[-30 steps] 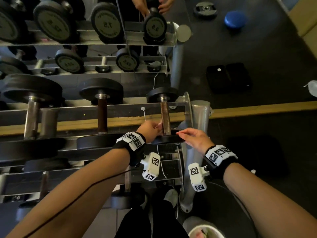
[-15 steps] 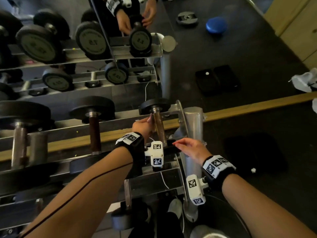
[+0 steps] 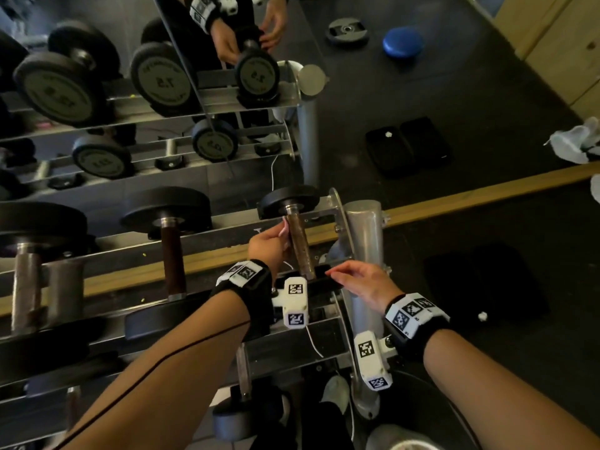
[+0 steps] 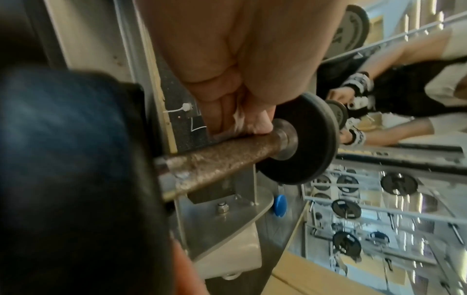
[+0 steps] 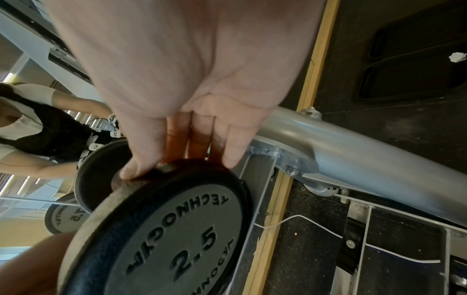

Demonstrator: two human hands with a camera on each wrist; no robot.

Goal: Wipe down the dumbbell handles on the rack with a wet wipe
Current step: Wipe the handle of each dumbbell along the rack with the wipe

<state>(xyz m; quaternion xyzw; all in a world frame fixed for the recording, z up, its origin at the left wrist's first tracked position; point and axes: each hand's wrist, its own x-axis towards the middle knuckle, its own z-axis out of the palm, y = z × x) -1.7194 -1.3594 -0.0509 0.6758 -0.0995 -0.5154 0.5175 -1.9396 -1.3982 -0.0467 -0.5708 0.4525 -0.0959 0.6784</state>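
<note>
Rusty brown metal forms the handle (image 3: 300, 245) of the small dumbbell (image 3: 290, 203) that lies at the right end of the rack (image 3: 207, 235), beside the grey post (image 3: 363, 228). To its left on the same shelf lie a dumbbell with a dark handle (image 3: 172, 254) and, at the far left, larger ones with steel handles (image 3: 26, 287).

The left hand (image 3: 268, 246) is curled against the left side of the rusty handle near the far plate. In the left wrist view its fingers (image 4: 227, 111) pinch a crumpled white wet wipe (image 4: 238, 121) and press it onto the handle (image 4: 222, 159) just before the collar of the far plate (image 4: 303, 137).

The right hand (image 3: 363, 282) is fairly open, fingers nearly straight, resting on the rim of the near plate (image 3: 319, 282). The right wrist view shows the thumb and fingertips (image 5: 131, 167) set on the top edge of that plate (image 5: 161, 229), spread over it rather than wrapped round it.

The face of the near plate reads "TECHNOGYM" and "2.5". The mirror (image 3: 227, 76) behind the rack shows reversed plates, one marked 7.5 and one 2.5.

On the dark floor (image 3: 454, 92) to the right lie a loose weight plate (image 3: 347, 30), a blue disc (image 3: 402, 43) and two flat black pads (image 3: 407, 146).
</note>
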